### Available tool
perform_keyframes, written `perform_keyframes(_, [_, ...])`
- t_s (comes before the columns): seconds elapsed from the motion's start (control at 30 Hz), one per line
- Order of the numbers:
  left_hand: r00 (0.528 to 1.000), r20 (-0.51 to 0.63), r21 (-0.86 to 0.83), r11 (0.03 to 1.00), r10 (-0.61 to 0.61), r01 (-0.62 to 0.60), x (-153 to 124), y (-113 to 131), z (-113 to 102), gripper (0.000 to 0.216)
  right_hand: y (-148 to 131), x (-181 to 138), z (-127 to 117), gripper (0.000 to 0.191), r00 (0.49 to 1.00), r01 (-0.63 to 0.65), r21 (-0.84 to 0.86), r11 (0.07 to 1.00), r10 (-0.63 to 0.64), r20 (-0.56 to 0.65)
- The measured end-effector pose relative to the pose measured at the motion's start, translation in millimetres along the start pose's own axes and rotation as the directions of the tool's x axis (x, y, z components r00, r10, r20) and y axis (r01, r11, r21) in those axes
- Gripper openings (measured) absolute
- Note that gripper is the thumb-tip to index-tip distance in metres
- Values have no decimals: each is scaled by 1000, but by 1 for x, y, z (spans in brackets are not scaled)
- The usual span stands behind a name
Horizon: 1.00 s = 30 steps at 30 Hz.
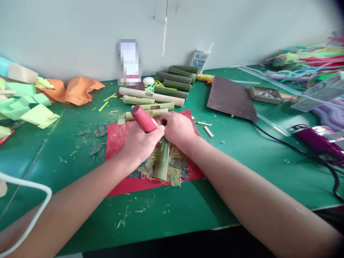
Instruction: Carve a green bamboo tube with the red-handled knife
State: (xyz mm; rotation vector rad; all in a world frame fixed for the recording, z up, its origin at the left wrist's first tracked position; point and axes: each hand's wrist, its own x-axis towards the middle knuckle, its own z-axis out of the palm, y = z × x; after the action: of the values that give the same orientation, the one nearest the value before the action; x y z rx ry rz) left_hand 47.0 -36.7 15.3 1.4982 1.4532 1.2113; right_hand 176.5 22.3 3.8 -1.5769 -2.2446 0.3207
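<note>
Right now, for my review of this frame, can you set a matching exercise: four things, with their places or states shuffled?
Things:
1. red handle
2. orange paper
3. brown board
4. purple device

Places or states:
A. at the picture's right edge
B. just left of the small open box
C. gripped in the left hand
D. crumpled, towards the picture's left

Pairs: 1-C, 2-D, 3-B, 4-A

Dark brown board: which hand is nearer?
Right. The right hand is left of the board and closer to the person; the left hand, gripping the red handle, is farther left.
</note>
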Motion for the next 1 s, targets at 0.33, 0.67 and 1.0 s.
perform_keyframes(0.33, [996, -65, -275, 959, 54, -69, 4, -1, 9, 13, 5, -1, -1, 23, 1000, 11, 27, 1000, -11, -17])
perform_keyframes(0.67, [978, -151, -403, 894, 145, -194, 13, 6, 24, 30, 5, -2, -1, 23, 1000, 21, -12, 1000, -21, -1])
perform_keyframes(1.0, [927, -150, 10, 938, 343, -345, 5, 11, -1, 28, 4, -1, 0, 24, 999, -15, 15, 1000, 15, -49])
